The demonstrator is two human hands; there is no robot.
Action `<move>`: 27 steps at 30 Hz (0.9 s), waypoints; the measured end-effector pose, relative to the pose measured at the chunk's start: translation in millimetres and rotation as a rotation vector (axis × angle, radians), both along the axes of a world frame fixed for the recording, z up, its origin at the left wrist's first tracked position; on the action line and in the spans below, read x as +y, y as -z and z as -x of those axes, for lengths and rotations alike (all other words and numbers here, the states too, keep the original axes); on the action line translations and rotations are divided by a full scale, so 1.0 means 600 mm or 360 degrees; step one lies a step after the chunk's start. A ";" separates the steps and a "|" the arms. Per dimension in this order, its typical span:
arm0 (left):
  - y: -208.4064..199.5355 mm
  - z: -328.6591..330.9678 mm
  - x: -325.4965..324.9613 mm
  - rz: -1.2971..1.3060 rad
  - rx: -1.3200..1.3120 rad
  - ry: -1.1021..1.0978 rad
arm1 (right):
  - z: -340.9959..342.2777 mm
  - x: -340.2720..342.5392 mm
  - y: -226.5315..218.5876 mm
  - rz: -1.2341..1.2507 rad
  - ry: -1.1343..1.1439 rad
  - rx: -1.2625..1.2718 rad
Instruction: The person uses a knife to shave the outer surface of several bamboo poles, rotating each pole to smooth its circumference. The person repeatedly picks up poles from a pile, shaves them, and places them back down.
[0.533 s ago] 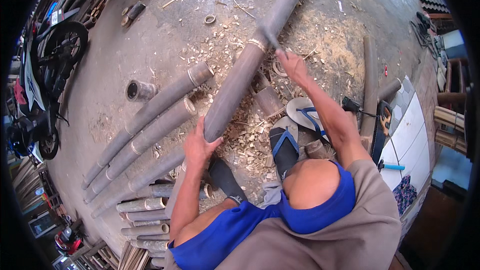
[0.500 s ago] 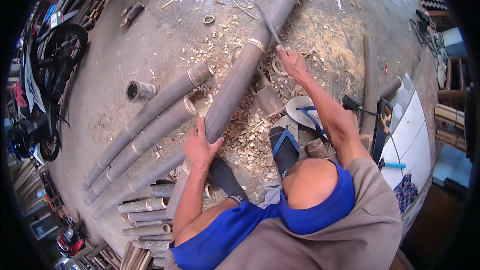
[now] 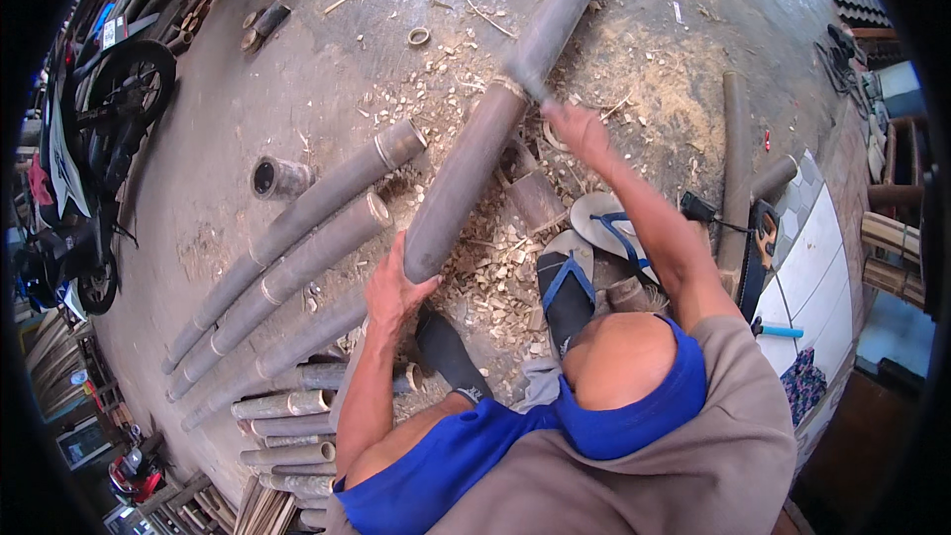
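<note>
A long, dark bamboo pole runs slantwise from beside my left leg to the far edge. My left hand is wrapped on its near part, thumb across the top, fingers partly hidden along the far side. My right hand is closed round the handle of a knife with a long blade, smeared by motion. The blade lies at the pale ring of a bamboo node; whether it touches the surface I cannot tell.
Several cut bamboo poles lie at left, near a short bamboo piece. Wood chips litter the floor around my feet. Loose flip-flop, handsaw and white tiles are at right; a motorbike stands far left.
The knife has swung down from pointing up and away over the pole to the node, and is now blurred. My right hand shifted slightly with it; my left hand stays on the pole.
</note>
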State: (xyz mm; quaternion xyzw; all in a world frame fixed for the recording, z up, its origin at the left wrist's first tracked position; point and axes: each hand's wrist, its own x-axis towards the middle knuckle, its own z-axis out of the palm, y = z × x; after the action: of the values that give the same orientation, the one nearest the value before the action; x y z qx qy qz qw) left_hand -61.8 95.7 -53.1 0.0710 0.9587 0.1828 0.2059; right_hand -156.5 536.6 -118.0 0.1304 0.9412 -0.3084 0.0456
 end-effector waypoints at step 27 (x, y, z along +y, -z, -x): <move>0.000 -0.012 -0.009 0.0089 0.0064 -0.0016 | -0.007 -0.020 -0.019 0.0091 -0.0091 -0.0121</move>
State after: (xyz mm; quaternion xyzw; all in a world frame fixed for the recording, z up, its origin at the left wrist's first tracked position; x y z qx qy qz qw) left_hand -54.6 90.2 -53.3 0.0639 0.9678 0.1554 0.1874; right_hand -152.3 524.7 -106.6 0.1138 0.9329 -0.3285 0.0937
